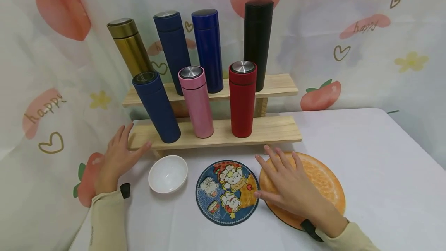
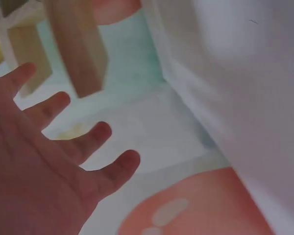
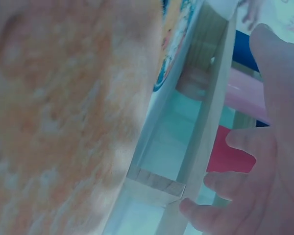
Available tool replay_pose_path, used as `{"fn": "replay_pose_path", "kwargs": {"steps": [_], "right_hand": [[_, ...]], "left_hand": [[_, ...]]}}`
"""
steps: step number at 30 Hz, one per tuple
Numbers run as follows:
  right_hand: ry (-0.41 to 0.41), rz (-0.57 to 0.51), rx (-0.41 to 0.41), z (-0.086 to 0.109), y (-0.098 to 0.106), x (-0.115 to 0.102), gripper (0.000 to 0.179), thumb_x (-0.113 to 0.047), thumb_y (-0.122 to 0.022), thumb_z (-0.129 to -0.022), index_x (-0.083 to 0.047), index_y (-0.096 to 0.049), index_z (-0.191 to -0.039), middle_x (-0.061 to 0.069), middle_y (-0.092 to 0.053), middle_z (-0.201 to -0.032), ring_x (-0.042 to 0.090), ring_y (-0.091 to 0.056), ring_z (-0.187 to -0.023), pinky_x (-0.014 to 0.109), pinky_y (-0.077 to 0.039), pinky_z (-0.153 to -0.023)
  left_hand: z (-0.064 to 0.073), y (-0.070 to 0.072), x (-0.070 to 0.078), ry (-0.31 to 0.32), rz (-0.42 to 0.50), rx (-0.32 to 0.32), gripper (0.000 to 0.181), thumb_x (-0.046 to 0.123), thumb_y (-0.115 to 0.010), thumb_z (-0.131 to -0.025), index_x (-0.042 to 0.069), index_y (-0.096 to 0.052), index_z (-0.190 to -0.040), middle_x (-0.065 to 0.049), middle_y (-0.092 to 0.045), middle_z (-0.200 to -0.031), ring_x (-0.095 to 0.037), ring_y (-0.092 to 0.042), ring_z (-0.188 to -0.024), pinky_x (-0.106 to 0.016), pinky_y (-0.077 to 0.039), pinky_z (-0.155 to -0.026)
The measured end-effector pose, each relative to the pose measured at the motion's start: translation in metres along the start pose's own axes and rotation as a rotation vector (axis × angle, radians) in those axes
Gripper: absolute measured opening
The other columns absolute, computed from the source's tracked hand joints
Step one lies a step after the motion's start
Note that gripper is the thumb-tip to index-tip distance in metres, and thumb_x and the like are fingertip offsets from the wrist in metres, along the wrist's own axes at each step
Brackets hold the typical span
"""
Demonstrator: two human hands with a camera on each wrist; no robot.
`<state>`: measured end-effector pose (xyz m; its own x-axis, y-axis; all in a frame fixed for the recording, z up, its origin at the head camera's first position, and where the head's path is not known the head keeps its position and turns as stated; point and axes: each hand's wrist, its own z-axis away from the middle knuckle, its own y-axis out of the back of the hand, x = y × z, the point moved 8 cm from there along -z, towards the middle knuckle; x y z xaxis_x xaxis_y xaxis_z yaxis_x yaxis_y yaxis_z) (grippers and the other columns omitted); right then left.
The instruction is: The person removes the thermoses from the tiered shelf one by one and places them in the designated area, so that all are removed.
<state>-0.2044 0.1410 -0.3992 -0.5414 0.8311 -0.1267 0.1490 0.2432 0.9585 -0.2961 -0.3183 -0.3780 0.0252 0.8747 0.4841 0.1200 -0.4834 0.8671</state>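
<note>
My left hand [image 1: 119, 154] is held with fingers spread at the left end of the lower wooden shelf [image 1: 275, 129], holding nothing. Nearest to its thumb are a dark blue thermos [image 1: 157, 108] and a white bowl [image 1: 168, 174]. Over the orange round mat [image 1: 325, 177] my right hand [image 1: 296, 187] is spread, also holding nothing; whether it touches the mat I cannot tell. A round blue mat [image 1: 205, 216] with cartoon figures lies beside its thumb. On the lower shelf a pink thermos [image 1: 198, 104] and a red thermos [image 1: 242, 102] stand upright.
The upper shelf [image 1: 282, 84] bears a gold thermos [image 1: 130, 48], a navy thermos [image 1: 172, 50], a shiny blue thermos [image 1: 208, 50] and a tall black thermos [image 1: 258, 42]. Behind hangs a fruit-print cloth [image 1: 366, 57]. A white cloth covers the table [image 1: 390, 173].
</note>
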Motion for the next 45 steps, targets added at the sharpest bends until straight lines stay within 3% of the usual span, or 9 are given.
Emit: {"fn": "replay_pose_path", "kwargs": {"steps": [5, 10, 17, 21, 27, 29, 37, 45], "right_hand": [[-0.025, -0.142, -0.006, -0.002, 0.006, 0.0, 0.09, -0.059, -0.074, -0.096, -0.01, -0.043, -0.165, 0.023, -0.032, -0.171, 0.048, -0.035, -0.152, 0.075, -0.026, -0.115], [-0.091, -0.366, -0.016, -0.003, 0.016, 0.002, 0.086, -0.051, -0.073, -0.1, -0.01, -0.038, -0.167, 0.02, -0.029, -0.173, 0.046, -0.034, -0.153, 0.072, -0.024, -0.118], [-0.15, -0.668, 0.056, -0.011, 0.043, 0.003, 0.079, -0.034, -0.073, -0.104, -0.009, -0.033, -0.168, 0.019, -0.038, -0.168, 0.045, -0.039, -0.151, 0.073, -0.033, -0.114], [-0.19, -0.774, 0.106, -0.028, 0.063, 0.008, 0.078, -0.032, -0.071, -0.104, -0.014, -0.031, -0.169, 0.015, -0.037, -0.169, 0.041, -0.037, -0.153, 0.073, -0.036, -0.113], [-0.201, -0.938, 0.178, -0.068, 0.082, 0.02, 0.083, -0.03, -0.069, -0.103, -0.015, -0.024, -0.171, 0.01, -0.03, -0.173, 0.036, -0.031, -0.156, 0.065, -0.028, -0.122], [-0.213, -0.99, 0.186, -0.081, 0.082, 0.024, 0.085, -0.031, -0.069, -0.103, -0.015, -0.022, -0.171, 0.009, -0.029, -0.173, 0.036, -0.03, -0.157, 0.064, -0.024, -0.124], [-0.268, -1.26, 0.181, -0.117, 0.064, 0.032, 0.086, -0.028, -0.07, -0.103, -0.015, -0.019, -0.172, 0.008, -0.032, -0.171, 0.03, -0.03, -0.157, 0.056, -0.032, -0.123], [-0.302, -1.388, 0.215, -0.144, 0.045, 0.033, 0.082, -0.014, -0.072, -0.099, -0.01, -0.028, -0.168, 0.014, -0.045, -0.161, 0.032, -0.045, -0.143, 0.053, -0.037, -0.119]], "left_hand": [[-0.005, -0.006, -0.008, 0.013, 0.017, -0.049, 0.104, 0.063, -0.065, -0.1, 0.005, -0.017, -0.171, -0.033, -0.012, -0.172, -0.065, -0.017, -0.15, -0.081, -0.018, -0.115], [-0.007, -0.011, -0.011, 0.007, -0.001, -0.08, 0.102, 0.065, -0.061, -0.101, 0.001, -0.02, -0.169, -0.032, -0.015, -0.172, -0.068, -0.019, -0.147, -0.08, -0.02, -0.114], [-0.004, -0.011, -0.019, 0.052, 0.018, -0.103, 0.105, 0.066, -0.057, -0.102, -0.005, -0.017, -0.168, -0.032, -0.014, -0.172, -0.067, -0.019, -0.148, -0.078, -0.022, -0.115], [-0.003, -0.01, -0.022, 0.065, 0.025, -0.103, 0.107, 0.066, -0.06, -0.101, -0.006, -0.016, -0.168, -0.031, -0.014, -0.173, -0.067, -0.021, -0.148, -0.078, -0.023, -0.115], [-0.004, -0.011, -0.024, 0.06, 0.016, -0.103, 0.106, 0.064, -0.06, -0.102, -0.008, -0.017, -0.167, -0.034, -0.015, -0.171, -0.066, -0.022, -0.148, -0.077, -0.023, -0.116], [-0.003, -0.012, -0.024, 0.059, 0.024, -0.107, 0.105, 0.062, -0.06, -0.103, -0.009, -0.016, -0.166, -0.035, -0.014, -0.171, -0.066, -0.02, -0.149, -0.076, -0.022, -0.117], [-0.002, -0.02, -0.019, 0.052, 0.078, -0.121, 0.103, 0.056, -0.063, -0.103, -0.011, -0.015, -0.166, -0.036, -0.011, -0.171, -0.063, -0.016, -0.152, -0.074, -0.019, -0.12], [-0.008, -0.022, -0.018, 0.03, 0.117, -0.12, 0.103, 0.054, -0.064, -0.104, -0.01, -0.013, -0.166, -0.036, -0.008, -0.171, -0.059, -0.014, -0.155, -0.071, -0.018, -0.122]]}}
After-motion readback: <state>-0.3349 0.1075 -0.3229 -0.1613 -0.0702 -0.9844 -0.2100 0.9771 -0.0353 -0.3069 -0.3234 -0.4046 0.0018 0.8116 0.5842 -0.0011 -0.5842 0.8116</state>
